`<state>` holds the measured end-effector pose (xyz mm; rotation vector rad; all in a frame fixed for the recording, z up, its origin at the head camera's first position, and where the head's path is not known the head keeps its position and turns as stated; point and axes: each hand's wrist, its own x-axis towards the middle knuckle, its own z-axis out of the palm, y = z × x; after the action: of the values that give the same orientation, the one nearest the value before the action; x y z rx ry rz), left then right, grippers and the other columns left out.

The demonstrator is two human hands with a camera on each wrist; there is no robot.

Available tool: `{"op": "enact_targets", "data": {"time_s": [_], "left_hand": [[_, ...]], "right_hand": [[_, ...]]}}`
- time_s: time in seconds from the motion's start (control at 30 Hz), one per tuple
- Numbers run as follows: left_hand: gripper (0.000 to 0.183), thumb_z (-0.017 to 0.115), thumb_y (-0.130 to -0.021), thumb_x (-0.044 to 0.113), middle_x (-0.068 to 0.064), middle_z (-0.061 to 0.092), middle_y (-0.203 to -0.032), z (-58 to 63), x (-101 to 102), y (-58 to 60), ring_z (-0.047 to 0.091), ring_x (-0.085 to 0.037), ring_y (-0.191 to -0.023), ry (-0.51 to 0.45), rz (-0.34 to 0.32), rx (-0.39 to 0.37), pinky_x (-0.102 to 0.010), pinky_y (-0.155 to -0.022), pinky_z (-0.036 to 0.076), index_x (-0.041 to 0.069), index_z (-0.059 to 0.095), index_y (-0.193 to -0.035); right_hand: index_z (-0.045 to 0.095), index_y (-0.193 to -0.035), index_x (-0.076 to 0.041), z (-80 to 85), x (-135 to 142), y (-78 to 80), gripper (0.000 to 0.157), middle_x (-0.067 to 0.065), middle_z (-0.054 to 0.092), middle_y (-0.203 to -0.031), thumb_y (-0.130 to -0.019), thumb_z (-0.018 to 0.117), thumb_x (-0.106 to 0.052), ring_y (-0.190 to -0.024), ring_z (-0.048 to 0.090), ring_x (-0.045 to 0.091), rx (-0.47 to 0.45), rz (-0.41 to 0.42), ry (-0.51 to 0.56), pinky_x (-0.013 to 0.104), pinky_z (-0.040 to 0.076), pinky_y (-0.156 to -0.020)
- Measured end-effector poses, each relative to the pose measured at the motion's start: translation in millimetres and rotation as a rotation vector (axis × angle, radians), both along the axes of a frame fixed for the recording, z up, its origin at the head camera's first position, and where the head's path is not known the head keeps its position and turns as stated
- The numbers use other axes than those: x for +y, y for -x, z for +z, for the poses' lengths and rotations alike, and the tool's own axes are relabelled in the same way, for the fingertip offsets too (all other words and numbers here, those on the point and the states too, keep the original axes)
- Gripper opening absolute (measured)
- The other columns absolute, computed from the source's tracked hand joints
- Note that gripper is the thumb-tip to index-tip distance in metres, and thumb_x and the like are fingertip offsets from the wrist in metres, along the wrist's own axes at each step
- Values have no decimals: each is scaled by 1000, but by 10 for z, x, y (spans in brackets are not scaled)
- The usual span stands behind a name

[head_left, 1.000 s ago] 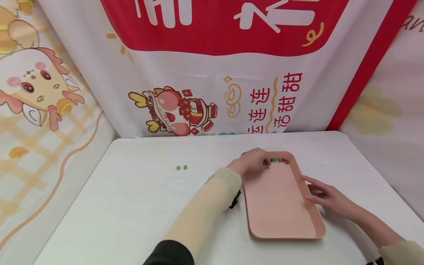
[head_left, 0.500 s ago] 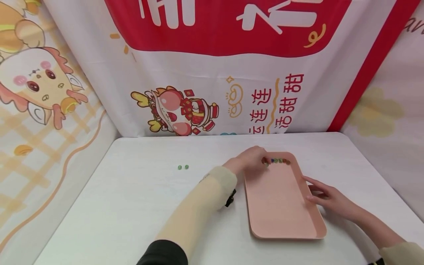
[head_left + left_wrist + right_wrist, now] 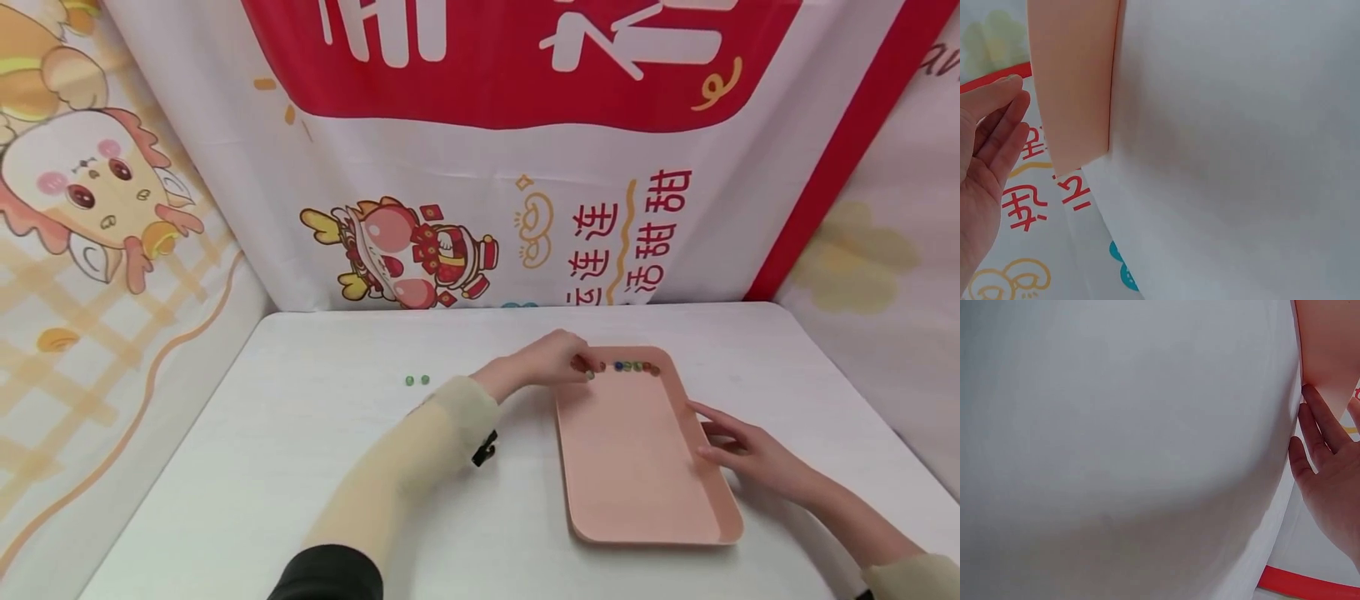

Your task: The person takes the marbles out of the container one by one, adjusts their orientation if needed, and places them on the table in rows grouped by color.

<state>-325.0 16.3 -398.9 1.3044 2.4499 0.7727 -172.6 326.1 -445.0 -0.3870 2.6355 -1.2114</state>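
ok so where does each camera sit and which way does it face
Head: worn on the head, facing forward and down over the white table, pink tray and printed backdrop; both forearms, the left hand and the right hand show.
Left wrist: worn on that wrist, facing past the pink tray toward the printed backdrop; the left hand shows at the left edge.
Right wrist: worn on that wrist, facing mostly white table; the right hand shows at the right edge.
Shared: both wrist views show the pink tray.

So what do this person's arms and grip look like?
The left sleeve is cream, with a black band farther up and a small black piece under it. Of the right sleeve, mostly its cream end shows. Left grip and right grip are gloveless.
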Motion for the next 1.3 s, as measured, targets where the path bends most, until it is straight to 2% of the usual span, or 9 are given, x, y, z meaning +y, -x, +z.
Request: {"op": "enact_targets", "data": {"time_s": [0.17,0.4,0.67,0.8,0.9,1.1,1.2,1.3], "left_hand": [[19,70,-89,7,7,65,-91,92,-216,-25,58,-7,-82,-20,9,-9,-16,-72,48,5,73,-107],[17,70,-89,8,0,69,-98,141,-573,-54,61,-6,-87,-53,4,-46,-18,-79,49,4,73,-106],[20,69,-90,8,5,66,-96,163,-1011,-22,62,-8,-90,-93,91,-80,-20,-81,51,4,72,-110],[18,69,-90,8,4,67,-97,170,-1195,-8,62,-10,-90,-120,124,-86,-22,-81,52,7,73,-108],[17,69,-90,7,4,68,-97,179,-1324,1,63,-11,-90,-131,147,-93,-23,-81,52,10,74,-106],[17,70,-89,8,5,69,-97,224,-1557,44,63,-11,-90,-107,216,-76,-25,-81,53,12,74,-105],[16,71,-89,10,5,69,-96,241,-1656,78,63,-12,-89,-77,258,-78,-26,-80,53,13,75,-104],[17,72,-89,10,4,70,-94,226,-1749,110,64,-14,-87,-46,282,-86,-28,-79,53,9,75,-105]], "right_hand": [[30,-151,-6,6,-3,2,71,30,49,-135,-93,66,-25,-115,54,43,0,-2,-7,41,54,-83],[30,-151,-6,5,-15,3,72,28,50,-134,-93,66,-27,-115,54,42,-7,-9,-16,38,54,-82],[30,-151,-6,24,-21,13,71,29,50,-134,-93,66,-25,-116,54,43,3,-3,-15,40,54,-82],[30,-151,-5,28,-17,15,71,29,50,-134,-93,66,-25,-114,55,42,5,5,-17,35,54,-80],[31,-150,-4,29,-8,17,70,28,51,-134,-93,66,-24,-112,57,34,16,14,-19,27,53,-79],[34,-149,-4,10,18,17,69,26,53,-132,-92,68,-23,-105,55,-1,54,28,-7,23,51,-78],[34,-149,-4,9,24,16,69,26,53,-132,-92,68,-22,-103,54,-6,57,31,0,23,51,-78],[34,-149,-4,12,25,12,69,26,52,-132,-92,68,-22,-104,53,-6,51,30,4,23,51,-78]]}}
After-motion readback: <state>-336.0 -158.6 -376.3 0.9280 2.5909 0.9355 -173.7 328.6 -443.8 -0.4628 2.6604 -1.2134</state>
